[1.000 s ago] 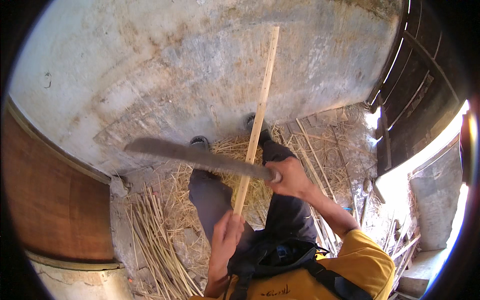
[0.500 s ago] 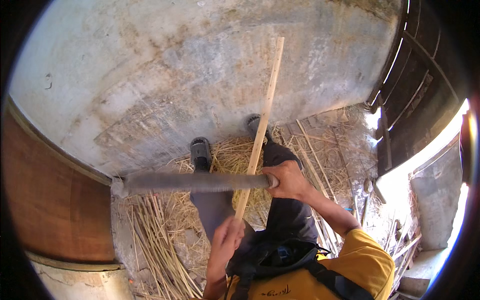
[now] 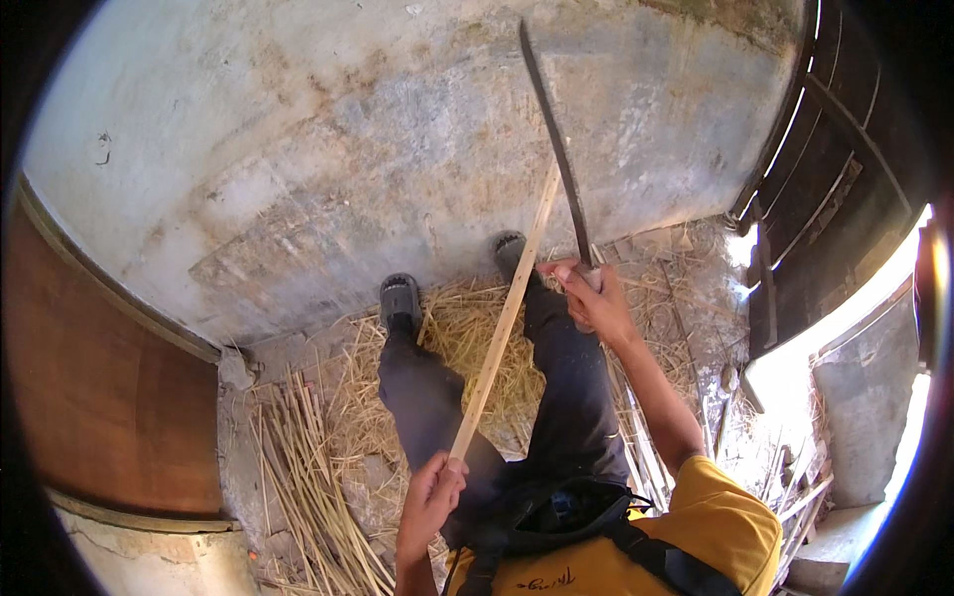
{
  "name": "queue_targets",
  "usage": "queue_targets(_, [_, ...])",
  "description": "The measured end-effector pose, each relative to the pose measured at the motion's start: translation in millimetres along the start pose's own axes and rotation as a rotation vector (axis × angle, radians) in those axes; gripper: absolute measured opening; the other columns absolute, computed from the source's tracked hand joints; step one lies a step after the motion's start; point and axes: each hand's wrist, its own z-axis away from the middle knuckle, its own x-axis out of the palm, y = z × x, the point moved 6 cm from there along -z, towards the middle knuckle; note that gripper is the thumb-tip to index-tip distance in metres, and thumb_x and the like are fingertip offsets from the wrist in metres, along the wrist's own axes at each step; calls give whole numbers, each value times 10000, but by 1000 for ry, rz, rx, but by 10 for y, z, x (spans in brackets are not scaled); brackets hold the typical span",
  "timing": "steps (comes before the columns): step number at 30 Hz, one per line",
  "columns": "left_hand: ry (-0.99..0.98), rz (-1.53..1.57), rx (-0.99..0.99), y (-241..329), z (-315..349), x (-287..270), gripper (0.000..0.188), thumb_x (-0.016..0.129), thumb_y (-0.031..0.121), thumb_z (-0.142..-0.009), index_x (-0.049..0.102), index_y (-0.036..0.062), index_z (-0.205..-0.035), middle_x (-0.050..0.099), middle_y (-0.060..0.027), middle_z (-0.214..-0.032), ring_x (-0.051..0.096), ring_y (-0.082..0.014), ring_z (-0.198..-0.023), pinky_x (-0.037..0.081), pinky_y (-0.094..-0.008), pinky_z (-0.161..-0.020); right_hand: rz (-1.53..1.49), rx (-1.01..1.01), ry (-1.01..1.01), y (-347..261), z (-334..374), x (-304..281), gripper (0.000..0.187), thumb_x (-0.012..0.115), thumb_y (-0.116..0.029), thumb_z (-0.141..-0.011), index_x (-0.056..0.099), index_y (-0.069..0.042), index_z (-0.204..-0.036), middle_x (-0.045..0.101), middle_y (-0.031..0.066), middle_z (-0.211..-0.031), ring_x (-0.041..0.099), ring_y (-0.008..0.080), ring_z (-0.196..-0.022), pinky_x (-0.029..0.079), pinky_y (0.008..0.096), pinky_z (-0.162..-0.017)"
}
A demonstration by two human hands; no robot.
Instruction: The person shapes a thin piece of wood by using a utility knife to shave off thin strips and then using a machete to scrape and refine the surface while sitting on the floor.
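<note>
Between my legs slants a long pale wooden strip [image 3: 507, 323], perhaps split bamboo, its far end reaching up in front of the wall. My left hand [image 3: 433, 493] is closed round its near end, close to my lap. In my right hand [image 3: 598, 302] is the handle of a machete [image 3: 558, 134], with fingers wrapped round the grip. The long dark blade points away from me and leans a little left. Its edge passes close to the strip's far end; whether they touch I cannot tell.
Loose straw and shavings [image 3: 467, 328] cover the floor round my feet. A bundle of thin strips [image 3: 313, 487] lies at left, beside a brown wooden panel [image 3: 119, 397]. Ahead stands a stained plaster wall [image 3: 348, 149]. Dark planks [image 3: 835, 179] rise at right.
The machete has swung from lying crosswise, blurred, to pointing away from me. My right hand has moved up and right; my left hand is slightly lower, with the strip's far end lower too.
</note>
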Motion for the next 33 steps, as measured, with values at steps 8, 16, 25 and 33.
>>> queue_targets(8, [119,-569,304,353,-27,-164,171,725,185,-1000,684,20,-1022,573,15,-677,515,-47,-602,386,-250,-539,-258,151,6,37,156,165,291,793,-292,-959,694,-20,-981,439,-71,-550,367,28,-427,214,262,-384])
queue_targets(16, [337,-652,567,703,68,-385,302,833,10,-834,682,26,-1094,687,-98,-876,656,-183,-736,562,-325,-691,-400,178,109,-49,183,107,211,746,-206,-987,601,-58,-945,380,-62,-530,330,55,-402,267,259,-435])
queue_targets(25, [560,-652,1195,841,476,44,207,895,78,-739,721,85,-852,673,-49,-781,668,-235,-735,487,-312,-659,-691,128,136,-48,178,94,245,665,-280,-1041,637,-36,-1045,324,-80,-520,284,59,-403,308,259,-508])
queue_targets(33, [190,-591,1151,636,292,198,155,887,74,-757,776,73,-865,714,-29,-706,661,-159,-579,481,-285,-570,-765,120,160,29,132,136,268,680,-296,-1033,646,-33,-1072,333,-86,-533,284,54,-425,309,260,-529])
